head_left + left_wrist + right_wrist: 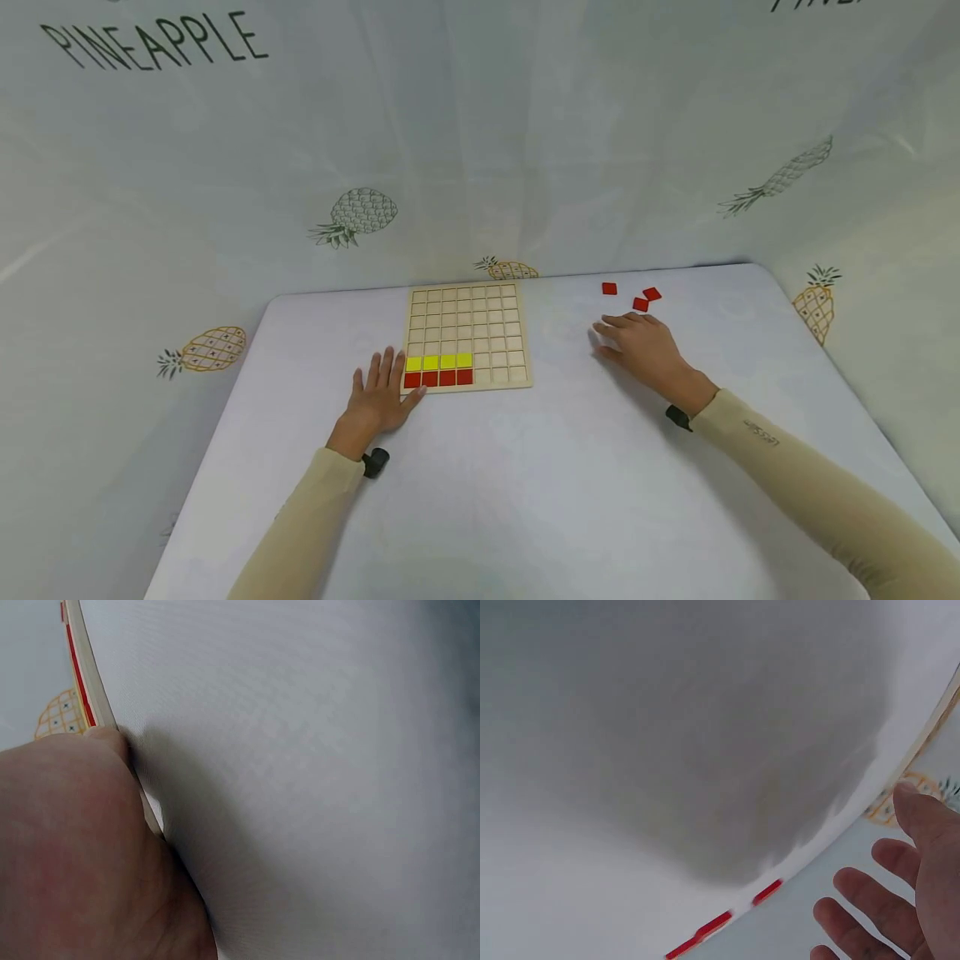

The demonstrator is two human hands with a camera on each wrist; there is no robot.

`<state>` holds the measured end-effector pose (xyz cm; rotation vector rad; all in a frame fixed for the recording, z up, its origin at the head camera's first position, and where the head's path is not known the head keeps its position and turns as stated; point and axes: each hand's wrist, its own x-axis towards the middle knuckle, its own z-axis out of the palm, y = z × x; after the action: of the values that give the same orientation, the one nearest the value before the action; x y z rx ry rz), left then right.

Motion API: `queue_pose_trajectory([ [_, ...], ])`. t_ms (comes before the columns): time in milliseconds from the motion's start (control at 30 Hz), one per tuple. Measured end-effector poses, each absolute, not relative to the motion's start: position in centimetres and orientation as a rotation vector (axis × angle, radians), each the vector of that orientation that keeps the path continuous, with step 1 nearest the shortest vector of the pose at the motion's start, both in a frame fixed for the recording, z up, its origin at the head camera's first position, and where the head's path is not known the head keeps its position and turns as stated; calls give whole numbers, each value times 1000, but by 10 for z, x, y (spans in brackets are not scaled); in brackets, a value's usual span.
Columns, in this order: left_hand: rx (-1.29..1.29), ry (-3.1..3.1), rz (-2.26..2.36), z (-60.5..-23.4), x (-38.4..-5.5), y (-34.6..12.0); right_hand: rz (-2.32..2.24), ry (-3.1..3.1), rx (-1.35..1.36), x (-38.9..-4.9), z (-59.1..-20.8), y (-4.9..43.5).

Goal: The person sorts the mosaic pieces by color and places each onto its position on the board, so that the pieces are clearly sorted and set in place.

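Observation:
A square wooden grid board lies flat on the table, its front row holding several red tiles and the row behind it several yellow tiles, all toward the left. My left hand rests spread at the board's front left corner, thumb along the front edge. In the left wrist view that thumb meets the board's edge. Over the table to the right hovers my right hand, fingers loosely bent and holding nothing. Just beyond its fingers lie three loose red tiles, which the right wrist view also shows.
The white table has its far edge just behind the board and loose tiles. A pale curtain printed with pineapples hangs behind and around the table.

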<state>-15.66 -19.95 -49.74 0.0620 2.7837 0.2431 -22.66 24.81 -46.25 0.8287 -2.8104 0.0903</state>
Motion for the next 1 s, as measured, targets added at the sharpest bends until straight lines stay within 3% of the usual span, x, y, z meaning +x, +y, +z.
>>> queue_pose_trajectory([
  [367, 42, 2779, 247, -497, -156, -197, 58, -2912, 716, -251, -460, 286],
  [1000, 44, 2746, 230, -492, -160, -200, 101, -2953, 721, -275, -459, 297],
])
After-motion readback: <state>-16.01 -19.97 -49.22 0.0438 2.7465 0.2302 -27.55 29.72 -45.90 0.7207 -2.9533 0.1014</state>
